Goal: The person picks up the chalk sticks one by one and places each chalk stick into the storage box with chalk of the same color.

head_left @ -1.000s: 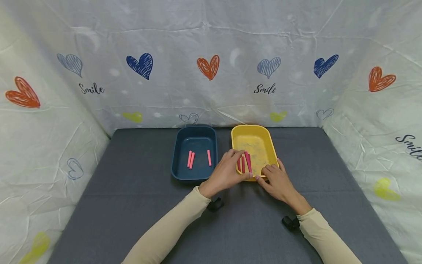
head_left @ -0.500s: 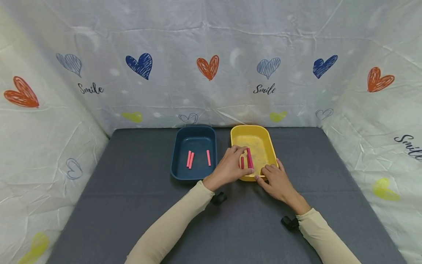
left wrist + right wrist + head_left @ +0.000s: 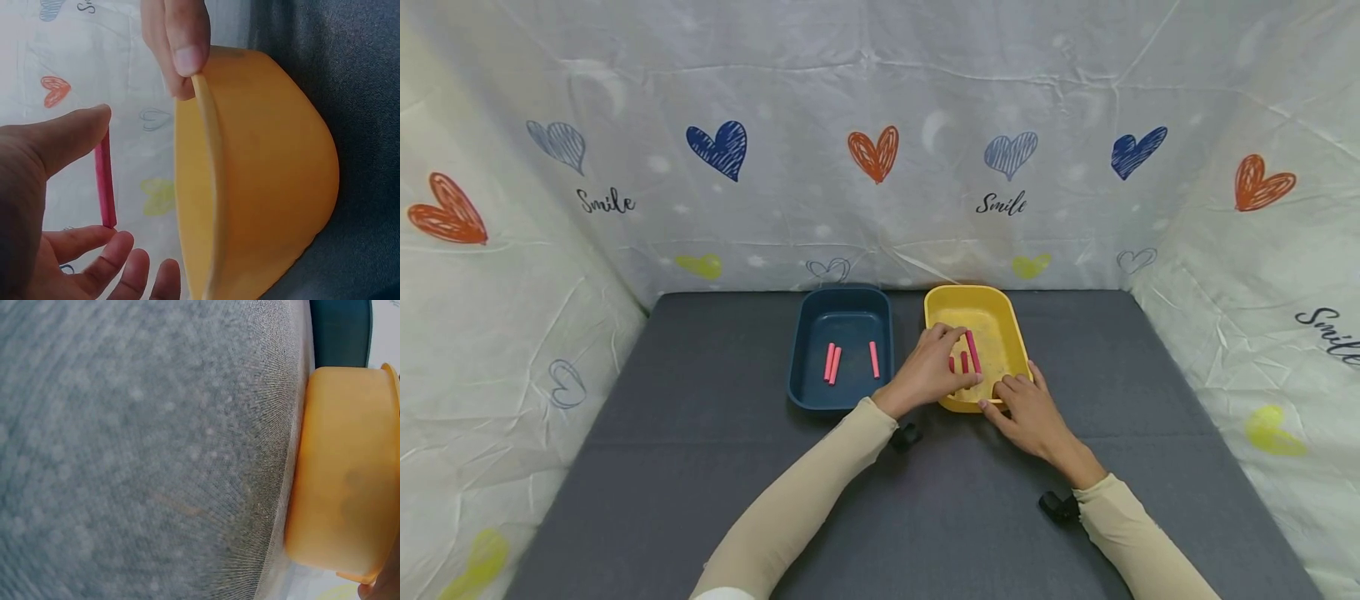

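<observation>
My left hand (image 3: 927, 372) is over the near left part of the yellow tray (image 3: 988, 312). It pinches a dark pink chalk stick (image 3: 105, 181) by its two ends, thumb at one and index finger at the other. The left wrist view shows this stick raised above the level of the tray's rim. Below the hand, more dark pink chalk sticks (image 3: 965, 369) lie in the tray, partly hidden by the fingers. My right hand (image 3: 1028, 417) grips the tray's rim at the near right corner, thumb outside and fingers inside.
Left of the yellow tray stands a dark blue tray (image 3: 848, 307) holding several lighter pink chalk sticks (image 3: 874, 359). Both trays stand on a grey cloth-covered table (image 3: 715, 358). A white printed curtain (image 3: 940, 100) encloses the back and sides.
The left hand has moved slightly away and to the right with the chalk stick, which has lifted off the others. The right hand has stayed on the tray's rim.
</observation>
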`<state>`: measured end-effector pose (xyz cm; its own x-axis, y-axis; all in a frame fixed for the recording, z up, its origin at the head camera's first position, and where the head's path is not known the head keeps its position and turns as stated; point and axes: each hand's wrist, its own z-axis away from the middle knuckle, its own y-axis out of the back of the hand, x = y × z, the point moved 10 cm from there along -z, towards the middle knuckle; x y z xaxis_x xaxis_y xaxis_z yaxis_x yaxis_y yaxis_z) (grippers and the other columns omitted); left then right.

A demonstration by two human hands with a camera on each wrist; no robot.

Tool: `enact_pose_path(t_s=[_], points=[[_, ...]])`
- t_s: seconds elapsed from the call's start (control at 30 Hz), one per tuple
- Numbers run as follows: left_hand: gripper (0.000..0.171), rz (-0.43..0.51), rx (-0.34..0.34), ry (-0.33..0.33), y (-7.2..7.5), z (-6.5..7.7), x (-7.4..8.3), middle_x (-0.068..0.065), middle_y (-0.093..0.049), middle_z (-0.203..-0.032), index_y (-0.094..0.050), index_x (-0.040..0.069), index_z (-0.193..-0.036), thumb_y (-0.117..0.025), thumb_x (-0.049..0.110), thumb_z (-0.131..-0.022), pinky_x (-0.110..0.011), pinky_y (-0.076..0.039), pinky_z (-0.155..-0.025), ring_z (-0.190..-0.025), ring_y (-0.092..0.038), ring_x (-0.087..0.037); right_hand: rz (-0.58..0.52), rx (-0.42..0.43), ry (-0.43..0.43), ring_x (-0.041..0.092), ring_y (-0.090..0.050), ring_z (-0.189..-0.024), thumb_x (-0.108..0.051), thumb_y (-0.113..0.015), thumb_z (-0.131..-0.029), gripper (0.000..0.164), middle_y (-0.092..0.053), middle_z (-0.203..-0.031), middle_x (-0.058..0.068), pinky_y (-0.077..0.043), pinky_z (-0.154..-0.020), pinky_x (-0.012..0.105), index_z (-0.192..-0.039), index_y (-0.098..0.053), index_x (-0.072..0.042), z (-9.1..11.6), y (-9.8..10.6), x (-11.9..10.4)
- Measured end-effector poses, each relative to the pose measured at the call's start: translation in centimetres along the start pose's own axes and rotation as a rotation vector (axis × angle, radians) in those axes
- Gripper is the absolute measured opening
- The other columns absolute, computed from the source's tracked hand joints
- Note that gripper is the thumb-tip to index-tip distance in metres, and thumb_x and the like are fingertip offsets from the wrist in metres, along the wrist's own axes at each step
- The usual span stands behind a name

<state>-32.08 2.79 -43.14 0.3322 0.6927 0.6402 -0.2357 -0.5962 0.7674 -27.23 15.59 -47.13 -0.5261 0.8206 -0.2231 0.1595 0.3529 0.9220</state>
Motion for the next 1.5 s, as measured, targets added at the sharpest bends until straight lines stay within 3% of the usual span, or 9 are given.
enact_pose_path(t_s=[0.33, 0.57, 0.93, 1.27, 1.5], points=[[0.083, -0.031, -0.015, 0.026, -0.8, -1.4, -0.3, -0.007, -0.048, -0.136, -0.041, 0.013, -0.149, -0.076, 0.048, -0.082, -0.031, -0.053, -0.093, -0.116, -0.045, -0.021, 0.014, -0.003, 0.006, 0.02, -0.055, -0.079, -0.039, -0.057, -0.097, 0.028, -0.052, -0.075, -0.004, -0.022, -0.115, 0.063, -0.08, -0.055, -0.017, -0.1, 0.0, 0.0], [0.084, -0.079, -0.03, -0.01, -1.2, -2.1, 0.2, -0.008, -0.047, -0.138, -0.04, 0.011, -0.149, -0.075, 0.048, -0.083, -0.035, -0.05, -0.101, -0.119, -0.045, -0.022, 0.019, 0.005, 0.013, 0.019, -0.054, -0.078, -0.039, -0.058, -0.097, 0.028, -0.051, -0.074, -0.005, -0.023, -0.114, 0.064, -0.079, -0.054, -0.017, -0.1, 0.0, 0.0], [0.082, -0.115, -0.037, -0.013, -2.0, -3.1, -0.5, -0.009, -0.048, -0.137, -0.042, 0.01, -0.148, -0.075, 0.047, -0.083, -0.037, -0.05, -0.102, -0.12, -0.046, -0.023, 0.0, -0.016, -0.006, 0.019, -0.053, -0.077, -0.039, -0.057, -0.097, 0.029, -0.05, -0.074, -0.004, -0.019, -0.117, 0.062, -0.079, -0.053, -0.017, 0.0, 0.0, 0.0], [0.079, -0.202, -0.054, 0.006, -2.6, -3.2, -1.3, -0.008, -0.051, -0.133, -0.047, 0.01, -0.144, -0.077, 0.047, -0.081, -0.036, -0.049, -0.101, -0.119, -0.047, -0.023, 0.012, -0.016, -0.004, 0.021, -0.055, -0.08, -0.04, -0.056, -0.097, 0.028, -0.052, -0.075, -0.004, -0.021, -0.116, 0.063, -0.081, -0.056, -0.016, 0.0, -0.3, -0.1], [0.08, -0.272, -0.079, -0.009, -3.1, -3.3, -1.0, -0.007, -0.052, -0.133, -0.049, 0.01, -0.144, -0.078, 0.048, -0.08, -0.034, -0.047, -0.102, -0.12, -0.047, -0.023, 0.005, -0.013, -0.005, 0.02, -0.054, -0.078, -0.039, -0.056, -0.098, 0.028, -0.052, -0.075, -0.004, -0.02, -0.116, 0.062, -0.08, -0.056, -0.017, 0.0, 0.0, 0.0]])
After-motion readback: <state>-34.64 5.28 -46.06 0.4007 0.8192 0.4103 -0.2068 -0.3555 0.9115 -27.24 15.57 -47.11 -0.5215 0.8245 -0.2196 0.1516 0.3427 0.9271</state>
